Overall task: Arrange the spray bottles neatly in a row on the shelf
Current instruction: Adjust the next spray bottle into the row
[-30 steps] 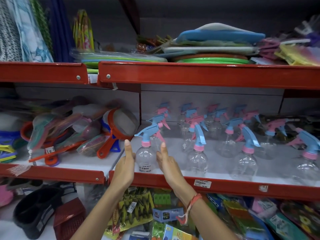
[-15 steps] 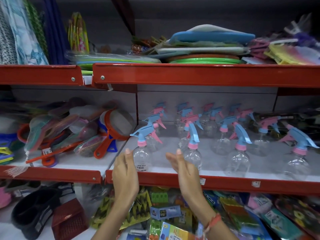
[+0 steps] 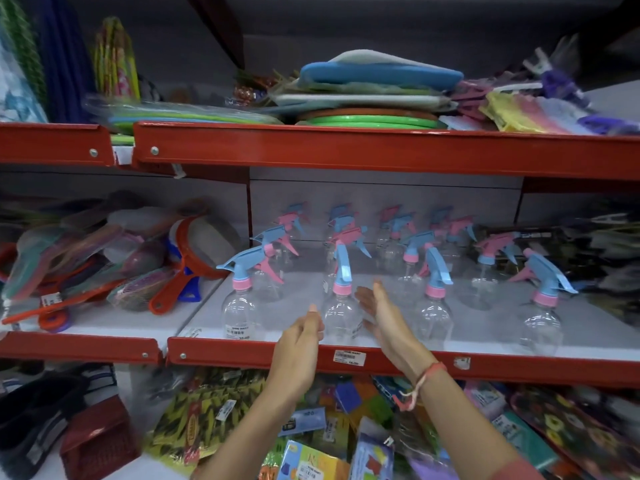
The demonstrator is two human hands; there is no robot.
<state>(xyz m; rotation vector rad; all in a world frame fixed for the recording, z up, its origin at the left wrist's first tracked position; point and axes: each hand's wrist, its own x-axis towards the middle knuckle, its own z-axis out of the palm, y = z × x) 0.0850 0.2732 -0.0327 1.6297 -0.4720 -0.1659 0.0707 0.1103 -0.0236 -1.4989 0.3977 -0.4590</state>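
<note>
Several clear spray bottles with blue and pink trigger heads stand on the middle shelf (image 3: 491,344). The front row holds one at the left (image 3: 239,317), a second (image 3: 341,317) a little to its right, a third (image 3: 433,315) and a far-right one (image 3: 542,322). My left hand (image 3: 300,336) hovers at the second bottle's left side, fingers loosely curled, holding nothing. My right hand (image 3: 382,315) is spread flat at that bottle's right side. Neither hand clearly touches the bottle. More bottles stand in rows behind.
Red strainers (image 3: 180,271) and packaged goods fill the shelf section to the left. Flat mats and plates (image 3: 367,98) lie on the shelf above. Packets and boxes (image 3: 311,459) crowd the shelf below. A dark packaged pile (image 3: 606,258) sits at the right end.
Both hands have left the leftmost front bottle and moved right to either side of the second front bottle. The camera has shifted slightly too.
</note>
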